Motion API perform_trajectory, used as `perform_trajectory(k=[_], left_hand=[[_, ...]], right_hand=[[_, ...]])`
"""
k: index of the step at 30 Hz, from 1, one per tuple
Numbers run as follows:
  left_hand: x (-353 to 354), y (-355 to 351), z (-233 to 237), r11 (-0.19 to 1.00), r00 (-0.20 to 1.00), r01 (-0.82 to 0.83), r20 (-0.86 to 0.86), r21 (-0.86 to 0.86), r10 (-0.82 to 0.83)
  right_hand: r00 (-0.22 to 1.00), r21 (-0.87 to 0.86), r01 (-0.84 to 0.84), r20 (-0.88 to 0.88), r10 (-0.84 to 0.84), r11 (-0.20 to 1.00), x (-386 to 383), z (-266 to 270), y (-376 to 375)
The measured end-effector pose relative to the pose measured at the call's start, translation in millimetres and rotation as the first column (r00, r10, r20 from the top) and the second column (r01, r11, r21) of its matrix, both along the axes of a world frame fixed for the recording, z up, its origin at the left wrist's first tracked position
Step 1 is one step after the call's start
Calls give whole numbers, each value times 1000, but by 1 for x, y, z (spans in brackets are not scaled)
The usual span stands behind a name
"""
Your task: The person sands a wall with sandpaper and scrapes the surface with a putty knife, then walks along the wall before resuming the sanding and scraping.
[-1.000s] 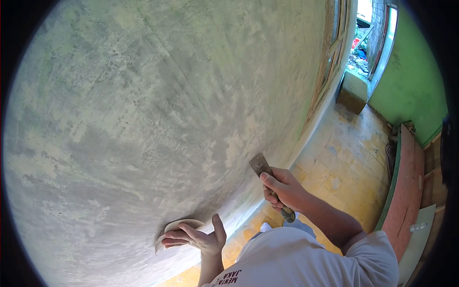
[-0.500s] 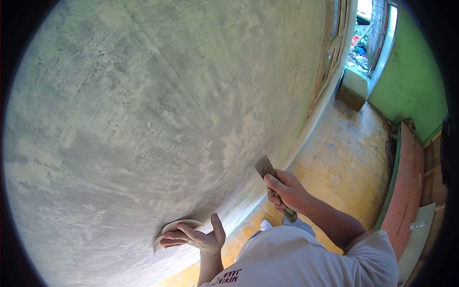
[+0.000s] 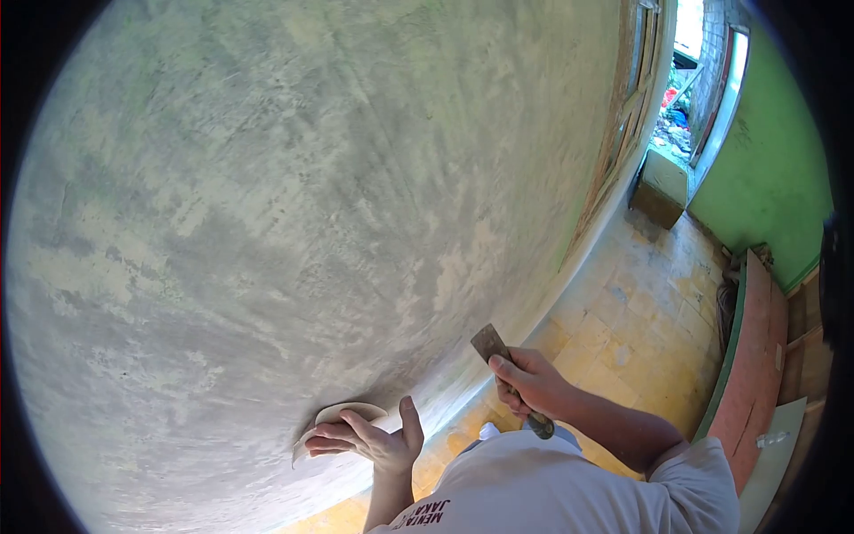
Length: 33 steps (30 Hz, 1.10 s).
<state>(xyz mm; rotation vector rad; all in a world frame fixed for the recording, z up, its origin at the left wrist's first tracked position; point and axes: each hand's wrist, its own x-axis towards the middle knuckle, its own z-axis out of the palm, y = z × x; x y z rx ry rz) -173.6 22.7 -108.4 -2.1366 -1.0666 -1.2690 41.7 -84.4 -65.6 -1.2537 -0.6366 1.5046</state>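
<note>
My right hand [image 3: 531, 381] is wrapped round the handle of a putty knife [image 3: 490, 343]. Its flat, stained blade points up and left, in front of the wall, and the butt of the handle sticks out below my fist. Lower left, my left hand [image 3: 384, 440] has a thin, pale, curved-edged piece [image 3: 356, 409] under its fingers, close to the wall. The fingers stretch leftward across that piece, with the thumb raised apart. Part of the piece is hidden by my hand, so its full shape does not show. The wall [image 3: 294, 222] is patchy grey-green with whitish smears.
Yellowish floor tiles [image 3: 587, 347] run along the wall's foot. A box-like block [image 3: 663, 182] stands by the bright doorway, next to a green wall [image 3: 774, 142]. Reddish board [image 3: 752, 356] and a pale panel [image 3: 774, 454] lie at the right. A wooden frame [image 3: 623, 116] is set in the wall.
The view has shifted slightly. My right hand and the putty knife sit a little lower in it, and the pale piece a little further right. Both hands keep the same hold.
</note>
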Motion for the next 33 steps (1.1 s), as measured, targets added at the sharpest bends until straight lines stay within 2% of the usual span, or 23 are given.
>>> perform_trajectory(k=[2, 6, 10, 12, 15, 18, 24, 27, 31, 33], left_hand=[[-1, 0, 0, 1000, 1000, 16, 4, -3, -16], [-1, -1, 3, 1000, 1000, 15, -3, -12, -15], [-1, -1, 3, 1000, 1000, 11, -11, -5, -11], [0, -1, 2, 1000, 1000, 7, -12, -12, -7], [-1, -1, 1, 1000, 1000, 17, -9, -4, -17], [-1, -1, 0, 1000, 1000, 8, -10, -1, -8], [0, 1, 0, 1000, 1000, -6, -15, 6, 7], [0, 2, 0, 1000, 1000, 0, -6, 19, 0], [0, 0, 0, 1000, 1000, -14, -13, 19, 15], [1, 1, 1, 1000, 1000, -15, -9, 23, 15]], right_hand=[[991, 61, 84, 95, -89, 995, 4, 15, 14], [992, 229, 80, 73, -99, 970, 7, 59, 24], [993, 144, 47, 104, -63, 988, -1, 35, 8], [1000, 37, 19, 19, -20, 999, 0, 22, 7], [996, 120, 58, 58, -66, 991, 6, 34, 22], [995, 131, 66, 69, -75, 989, 5, 40, 17], [996, -2, 26, 82, -25, 1000, 6, 15, 8], [996, 76, 91, 2, -92, 993, 10, 27, 20], [994, 91, 106, 22, -109, 990, 11, 25, 11], [996, 69, 28, 88, -34, 997, 7, 17, 4]])
